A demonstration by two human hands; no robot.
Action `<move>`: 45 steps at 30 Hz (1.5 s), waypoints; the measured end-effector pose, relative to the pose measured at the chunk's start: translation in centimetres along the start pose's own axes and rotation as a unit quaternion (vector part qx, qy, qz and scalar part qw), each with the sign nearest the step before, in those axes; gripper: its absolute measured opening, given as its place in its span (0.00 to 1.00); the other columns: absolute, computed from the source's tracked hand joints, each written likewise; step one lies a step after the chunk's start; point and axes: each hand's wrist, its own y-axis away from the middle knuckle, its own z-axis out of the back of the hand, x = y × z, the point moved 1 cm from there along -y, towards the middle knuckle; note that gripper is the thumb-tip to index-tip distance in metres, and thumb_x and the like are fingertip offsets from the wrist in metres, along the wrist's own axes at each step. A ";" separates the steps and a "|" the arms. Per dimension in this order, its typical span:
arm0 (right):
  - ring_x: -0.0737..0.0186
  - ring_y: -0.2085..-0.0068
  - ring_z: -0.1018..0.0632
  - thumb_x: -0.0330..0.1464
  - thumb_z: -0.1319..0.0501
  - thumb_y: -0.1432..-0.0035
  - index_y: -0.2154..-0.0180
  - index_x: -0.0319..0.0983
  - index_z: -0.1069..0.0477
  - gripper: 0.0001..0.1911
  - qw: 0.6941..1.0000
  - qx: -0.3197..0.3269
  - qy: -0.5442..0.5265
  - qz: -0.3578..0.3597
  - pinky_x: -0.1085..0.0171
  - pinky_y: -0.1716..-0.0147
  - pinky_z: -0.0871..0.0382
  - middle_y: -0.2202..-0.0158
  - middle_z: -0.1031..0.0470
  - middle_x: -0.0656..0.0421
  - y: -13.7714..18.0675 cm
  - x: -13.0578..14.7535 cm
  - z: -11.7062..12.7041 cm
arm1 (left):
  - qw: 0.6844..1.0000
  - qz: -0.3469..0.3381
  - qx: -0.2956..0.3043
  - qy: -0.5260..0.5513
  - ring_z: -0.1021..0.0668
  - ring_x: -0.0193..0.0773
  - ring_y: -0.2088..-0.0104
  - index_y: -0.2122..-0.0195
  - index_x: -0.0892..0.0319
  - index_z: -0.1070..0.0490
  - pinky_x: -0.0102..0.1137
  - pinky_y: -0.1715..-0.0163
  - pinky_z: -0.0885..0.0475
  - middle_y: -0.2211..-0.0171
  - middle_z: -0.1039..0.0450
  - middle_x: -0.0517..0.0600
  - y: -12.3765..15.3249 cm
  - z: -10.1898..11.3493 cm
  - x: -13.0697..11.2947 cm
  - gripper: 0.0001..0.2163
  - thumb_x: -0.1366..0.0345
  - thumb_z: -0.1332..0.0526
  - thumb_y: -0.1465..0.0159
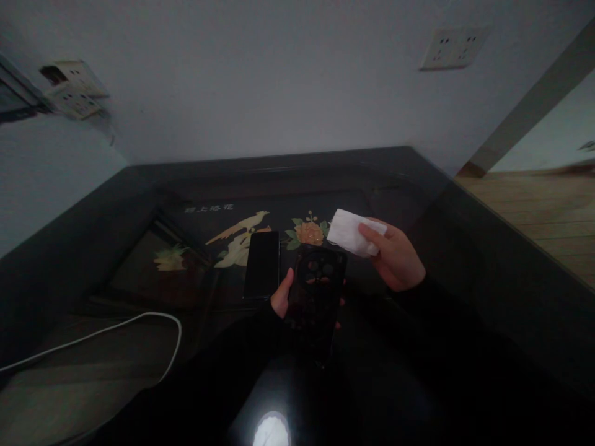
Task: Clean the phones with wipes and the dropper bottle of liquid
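Observation:
A black phone case (316,303) with round camera cut-outs at its top is gripped by my left hand (282,296), thumb on its left edge and fingertips showing at the right. My right hand (396,255) pinches a folded white tissue (351,232) just above and to the right of the case, apart from it. Left of the case, a dark phone (262,265) lies flat on the glossy black table (395,186), screen up. Whether a phone sits inside the case I cannot tell.
A white cable (134,318) curves over the table's left side. Bird and flower pictures (309,232) decorate the tabletop. Wall sockets (453,48) are at the upper right, and more sockets (77,90) at the upper left. Wooden floor (539,210) shows beyond the right edge.

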 end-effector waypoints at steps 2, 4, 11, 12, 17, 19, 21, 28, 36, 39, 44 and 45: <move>0.63 0.71 0.24 0.37 0.36 0.53 0.64 0.37 0.28 0.13 0.997 0.018 0.056 0.043 0.63 0.71 0.29 0.69 0.23 0.58 0.5 0.3 -0.4 | 1.000 0.003 -0.008 0.006 0.28 0.52 0.55 0.50 0.64 0.33 0.48 0.62 0.33 0.44 0.40 0.62 0.1 -0.1 0.0 0.31 0.43 0.51 0.44; 0.62 0.71 0.24 0.37 0.37 0.51 0.65 0.38 0.26 0.11 0.983 0.032 0.145 0.107 0.63 0.71 0.30 0.69 0.23 0.58 1.1 0.9 -0.7 | 1.000 0.002 -0.007 0.012 0.28 0.52 0.55 0.50 0.64 0.34 0.47 0.62 0.33 0.45 0.39 0.62 0.2 -0.3 -0.1 0.31 0.43 0.50 0.44; 0.61 0.57 0.24 0.31 0.44 0.42 0.60 0.42 0.26 0.10 0.904 0.152 0.312 0.251 0.60 0.57 0.31 0.60 0.23 0.59 2.5 2.8 -1.5 | 0.999 0.031 0.019 0.019 0.25 0.51 0.60 0.51 0.65 0.34 0.46 0.60 0.34 0.56 0.28 0.61 0.3 -0.5 -0.4 0.30 0.44 0.50 0.43; 0.61 0.55 0.25 0.30 0.46 0.41 0.59 0.42 0.27 0.11 0.896 0.174 0.315 0.259 0.60 0.55 0.32 0.58 0.24 0.59 2.5 2.7 -1.7 | 0.999 0.029 0.019 0.022 0.25 0.51 0.60 0.51 0.65 0.33 0.47 0.60 0.35 0.56 0.28 0.61 0.2 -0.4 -0.4 0.30 0.44 0.50 0.43; 0.63 0.49 0.29 0.27 0.49 0.40 0.56 0.42 0.30 0.13 0.834 0.243 0.375 0.323 0.58 0.50 0.36 0.52 0.27 0.57 2.1 1.7 -2.6 | 0.998 0.054 0.028 0.017 0.24 0.51 0.61 0.54 0.63 0.31 0.50 0.58 0.37 0.57 0.27 0.59 -0.2 -0.3 -0.2 0.28 0.44 0.48 0.44; 0.63 0.47 0.31 0.28 0.49 0.39 0.56 0.42 0.30 0.13 0.808 0.270 0.397 0.341 0.56 0.48 0.38 0.51 0.29 0.56 1.9 1.4 -3.0 | 0.998 0.058 0.032 0.004 0.24 0.51 0.62 0.55 0.62 0.30 0.50 0.57 0.38 0.58 0.26 0.59 -0.4 -0.2 -0.1 0.28 0.44 0.47 0.45; 0.64 0.46 0.32 0.28 0.49 0.39 0.57 0.42 0.30 0.13 0.788 0.306 0.404 0.349 0.55 0.46 0.40 0.50 0.29 0.56 1.8 1.4 -3.4 | 0.998 0.048 0.042 -0.001 0.24 0.51 0.62 0.55 0.62 0.29 0.49 0.57 0.37 0.58 0.26 0.58 -0.4 -0.1 -0.1 0.27 0.45 0.44 0.46; 0.61 0.55 0.24 0.30 0.47 0.40 0.59 0.39 0.28 0.11 0.847 0.179 0.400 0.301 0.61 0.58 0.31 0.57 0.24 0.56 0.2 2.5 -0.8 | 0.999 0.020 0.022 0.044 0.25 0.49 0.58 0.50 0.68 0.33 0.46 0.64 0.30 0.51 0.31 0.61 0.1 -0.7 -0.8 0.32 0.44 0.55 0.41; 0.63 0.55 0.24 0.29 0.48 0.39 0.55 0.38 0.29 0.13 0.845 0.145 0.393 0.332 0.65 0.58 0.30 0.55 0.25 0.57 0.7 2.8 -0.4 | 0.998 0.001 -0.004 0.063 0.27 0.50 0.56 0.49 0.66 0.34 0.49 0.62 0.30 0.48 0.34 0.61 0.3 -0.5 -1.2 0.31 0.45 0.59 0.39; 0.64 0.49 0.29 0.27 0.49 0.39 0.51 0.38 0.32 0.15 0.797 0.251 0.411 0.365 0.63 0.50 0.35 0.50 0.28 0.57 1.1 2.3 -0.9 | 0.998 0.007 -0.011 0.068 0.26 0.52 0.57 0.51 0.68 0.32 0.49 0.62 0.31 0.55 0.29 0.62 0.4 -0.6 -1.2 0.32 0.45 0.58 0.39; 0.63 0.51 0.27 0.28 0.49 0.39 0.53 0.39 0.31 0.14 0.802 0.254 0.407 0.355 0.62 0.52 0.33 0.52 0.27 0.57 0.4 1.9 0.2 | 0.997 -0.047 -0.020 0.060 0.26 0.52 0.57 0.50 0.66 0.33 0.48 0.65 0.29 0.50 0.32 0.60 0.2 -0.9 -1.1 0.30 0.47 0.59 0.38; 0.63 0.53 0.25 0.29 0.48 0.40 0.55 0.39 0.30 0.13 0.822 0.230 0.400 0.333 0.62 0.54 0.32 0.54 0.26 0.57 0.0 1.9 0.5 | 0.997 -0.058 -0.017 0.058 0.26 0.52 0.57 0.50 0.65 0.33 0.48 0.65 0.29 0.50 0.32 0.59 0.2 -0.9 -1.0 0.30 0.46 0.58 0.38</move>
